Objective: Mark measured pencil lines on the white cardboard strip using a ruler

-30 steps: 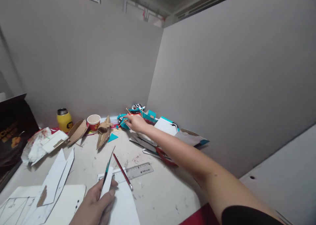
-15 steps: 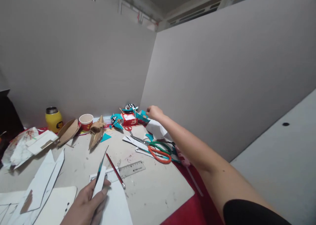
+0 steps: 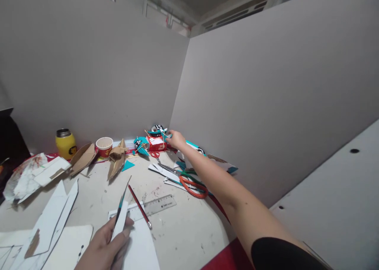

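My left hand [image 3: 108, 242], at the lower left, is closed around narrow white card strips [image 3: 121, 222], one with a teal face and a thin pointed tip. My right hand [image 3: 177, 139] reaches to the table's back corner. Its fingers are bent together beside a red box [image 3: 156, 144] and teal card pieces [image 3: 141, 145] with thin sticks; whatever the fingertips hold is too small to make out. Below my left hand lies a white sheet [image 3: 142, 246]. Close by are a clear ruler [image 3: 160, 205] and a dark red pencil [image 3: 140, 207].
Scissors with orange and green handles [image 3: 194, 187] lie under my right forearm among white card offcuts [image 3: 156, 171]. Along the back stand a yellow bottle [image 3: 65, 144], a paper cup [image 3: 104, 147] and folded brown cardboard [image 3: 83, 158]. Grey walls [image 3: 237, 84] meet behind the table.
My right hand has moved left and slightly lower, towards the red box. The teal loop and white sheet near it have shifted; a cardboard piece now shows right of my forearm. My left hand keeps its hold.
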Motion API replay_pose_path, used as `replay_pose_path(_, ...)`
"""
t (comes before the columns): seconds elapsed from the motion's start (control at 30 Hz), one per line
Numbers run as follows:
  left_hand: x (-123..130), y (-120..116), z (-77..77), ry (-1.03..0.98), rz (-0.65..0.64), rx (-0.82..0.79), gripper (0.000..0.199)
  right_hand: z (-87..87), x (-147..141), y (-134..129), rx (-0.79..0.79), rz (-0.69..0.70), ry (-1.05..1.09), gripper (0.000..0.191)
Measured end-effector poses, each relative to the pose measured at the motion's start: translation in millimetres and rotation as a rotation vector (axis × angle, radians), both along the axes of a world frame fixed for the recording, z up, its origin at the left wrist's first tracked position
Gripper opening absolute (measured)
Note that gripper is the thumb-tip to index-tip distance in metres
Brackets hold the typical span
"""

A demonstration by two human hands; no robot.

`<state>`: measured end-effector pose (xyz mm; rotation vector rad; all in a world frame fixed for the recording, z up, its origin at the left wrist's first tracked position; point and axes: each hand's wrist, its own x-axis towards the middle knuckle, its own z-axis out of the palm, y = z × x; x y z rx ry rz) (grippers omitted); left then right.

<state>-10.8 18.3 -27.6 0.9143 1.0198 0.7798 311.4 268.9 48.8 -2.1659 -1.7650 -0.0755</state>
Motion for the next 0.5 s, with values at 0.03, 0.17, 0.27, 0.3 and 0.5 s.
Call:
replay_pose_path(0.03, 0, 0, 0.1, -0.002, -0.002, -0.002, 0.054, -0.3, -2, 3, 0.003, 0.006, 0.012, 0.034)
replay_pose_path(0.17, 1, 1, 0.0, 0.0, -0.015, -0.007, 0.055, -2.2, -11, 12, 0.021, 0.016, 0.044, 0.034)
replay_pose_path(0.27, 1, 2, -4.0, -0.008, -0.014, -0.004, 0.055, -4.3, -16, 16, 0.037, 0.007, 0.052, 0.035)
replay_pose_path(0.3, 1, 2, -6.2, -0.016, -0.001, -0.005, 0.055, -4.8, -17, 17, 0.036, 0.001, 0.053, 0.035)
replay_pose_path(0.5, -3, 6, -17.3, -0.015, -0.002, 0.011, 0.06, -5.6, -22, 19, 0.023, -0.088, 0.04, 0.032)
